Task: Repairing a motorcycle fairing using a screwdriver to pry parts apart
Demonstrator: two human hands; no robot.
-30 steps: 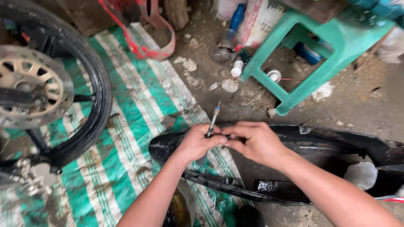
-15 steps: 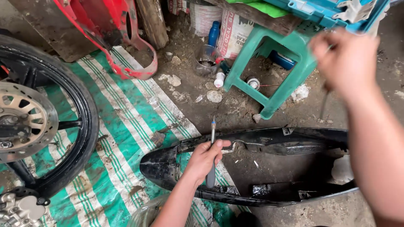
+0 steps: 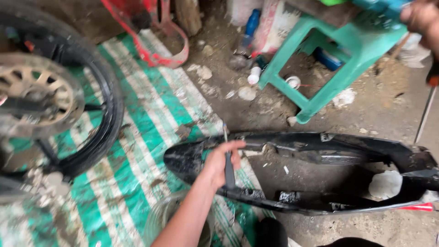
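Left hand (image 3: 222,161) closed around grey screwdriver (image 3: 227,158), black fender (image 3: 320,148) just beside; right hand (image 3: 423,18) raised, grip unclear.

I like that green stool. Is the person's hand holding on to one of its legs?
No. The left hand holds a thin tool over the black plastic panel, and the green stool stands apart on the dirt.
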